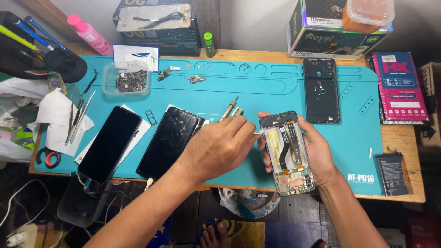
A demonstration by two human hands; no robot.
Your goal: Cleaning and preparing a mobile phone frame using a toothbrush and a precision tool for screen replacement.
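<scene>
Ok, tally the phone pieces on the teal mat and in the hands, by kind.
Opened phone body with its boards showing, in the right hand: 1
Dark screen panels: 2
Black back frame: 1
Total: 4

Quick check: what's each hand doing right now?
Left hand: closed in a pinch grip on thin tweezers, tip at the phone's edge.
Right hand: closed around the opened phone, held above the mat.

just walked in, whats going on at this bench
A person is working on an opened phone with its back off, held in the right hand above a teal repair mat. The left hand works tweezers at its upper edge. A removed back cover and two other phones lie on the mat.
</scene>
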